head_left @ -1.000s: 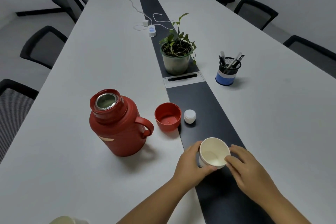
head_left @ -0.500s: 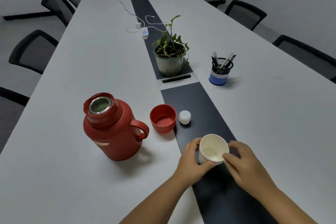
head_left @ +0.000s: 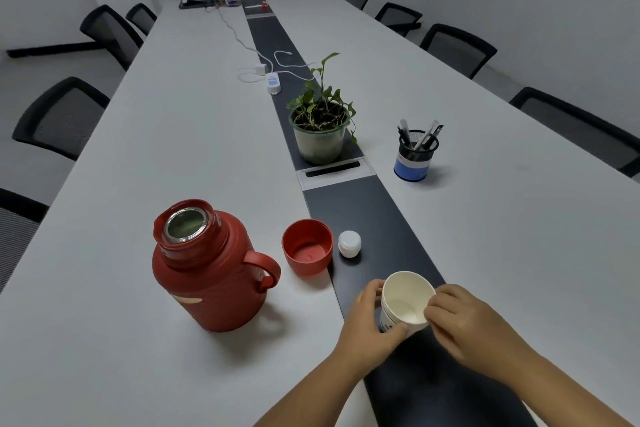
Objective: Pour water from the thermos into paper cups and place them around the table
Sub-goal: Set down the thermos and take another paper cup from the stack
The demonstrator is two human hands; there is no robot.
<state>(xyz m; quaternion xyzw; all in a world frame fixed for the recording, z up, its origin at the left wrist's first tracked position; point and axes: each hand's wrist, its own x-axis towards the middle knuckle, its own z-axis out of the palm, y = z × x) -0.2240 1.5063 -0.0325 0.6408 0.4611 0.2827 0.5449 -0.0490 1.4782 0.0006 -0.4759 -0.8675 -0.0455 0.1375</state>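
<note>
paper cup (head_left: 407, 302) held tilted over the desk (head_left: 173, 149) strip | left hand (head_left: 369, 326) grip wrapped round it, print partly hidden | right hand (head_left: 464, 322) pinching rim | thermos (head_left: 204, 270) uncapped, left; contents unreadable

You have before you: potted plant (head_left: 319, 130) on the dark centre strip (head_left: 360, 211); mesh pen holder (head_left: 415, 156) with pens to its right; white charger and cables (head_left: 266, 71) beyond; black chairs (head_left: 457, 48) along both sides.
</note>
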